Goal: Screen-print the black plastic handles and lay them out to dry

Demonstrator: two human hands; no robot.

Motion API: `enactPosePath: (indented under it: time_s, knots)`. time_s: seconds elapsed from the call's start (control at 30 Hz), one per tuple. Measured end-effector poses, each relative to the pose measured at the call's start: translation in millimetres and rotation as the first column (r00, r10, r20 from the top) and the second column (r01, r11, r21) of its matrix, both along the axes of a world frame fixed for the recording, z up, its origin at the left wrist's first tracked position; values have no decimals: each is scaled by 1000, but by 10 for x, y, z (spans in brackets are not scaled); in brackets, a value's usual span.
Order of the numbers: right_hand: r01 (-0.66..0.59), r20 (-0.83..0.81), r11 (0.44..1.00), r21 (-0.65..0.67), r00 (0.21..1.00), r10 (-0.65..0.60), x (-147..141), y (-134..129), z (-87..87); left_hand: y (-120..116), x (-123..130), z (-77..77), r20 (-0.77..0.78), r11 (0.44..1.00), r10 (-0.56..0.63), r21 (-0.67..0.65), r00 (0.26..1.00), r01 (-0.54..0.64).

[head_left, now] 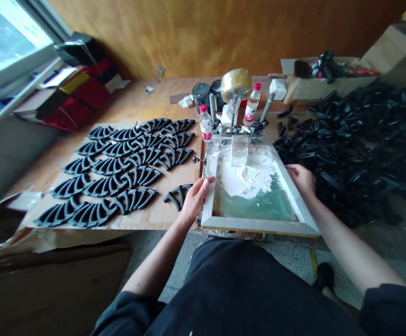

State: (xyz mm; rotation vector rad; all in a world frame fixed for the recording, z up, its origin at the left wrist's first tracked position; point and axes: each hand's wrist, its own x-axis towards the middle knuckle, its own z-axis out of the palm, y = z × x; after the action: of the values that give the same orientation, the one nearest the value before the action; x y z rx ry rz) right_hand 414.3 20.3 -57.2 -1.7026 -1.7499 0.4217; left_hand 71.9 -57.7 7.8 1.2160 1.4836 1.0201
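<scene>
A silkscreen frame (259, 225) with metal sides lies in front of me, its green mesh (252, 209) partly covered by thick white paste (239, 179). My left hand (195, 199) is closed on the frame's left side, thumb near the top edge. On the opposite side my right hand (301, 179) grips the edge, its fingertips partly hidden. A squeegee blade (239, 148) stands in the paste at the back, below a clamp stand (233, 128). Close to my left hand sit a few black curved plastic parts (177, 197) on cardboard.
Rows of black curved parts (118, 161) cover the cardboard on the left. A large heap of loose black parts (357, 154) fills the right. Two red-capped bottles (205, 123), a tape roll (236, 85), dark tubs (201, 93) and an open carton (308, 88) stand behind.
</scene>
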Motion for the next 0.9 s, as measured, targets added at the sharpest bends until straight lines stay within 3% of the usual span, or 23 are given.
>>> enactPosePath:
  time_s: [0.07, 0.17, 0.27, 0.4, 0.53, 0.67, 0.8, 0.83, 0.9]
  knots:
    - [43, 25, 993, 111, 999, -46, -66, 179, 126, -73, -10, -311, -45, 996, 2, -93, 999, -7]
    - [-158, 204, 959, 237, 973, 110, -534, 381, 321, -61, 4, -674, -183, 986, 8, -161, 983, -38]
    - [-333, 385, 939, 82, 880, 279, -1015, 484, 426, -9, 3, -863, -281, 983, -19, -181, 960, -34]
    - [-385, 449, 906, -178, 787, 423, -1225, 414, 354, 14, -24, -956, -314, 980, -62, -197, 947, -1]
    - [-548, 458, 830, -100, 715, 528, -1187, 76, 228, 1, -38, -987, -331, 980, -68, -198, 941, 2]
    - [-693, 447, 718, -67, 622, 643, -1083, -277, 250, -8, -38, -995, -337, 984, -71, -180, 939, 10]
    - [-794, 372, 590, -145, 509, 776, -954, -276, 363, -6, -31, -993, -339, 985, -66, -173, 939, 7]
    - [-798, 352, 581, -159, 504, 789, -949, -228, 377, -5, -29, -989, -340, 985, -64, -175, 938, 4]
    - [-766, 338, 631, -124, 565, 753, -984, -138, 363, -2, -27, -971, -335, 984, -56, -177, 940, -4]
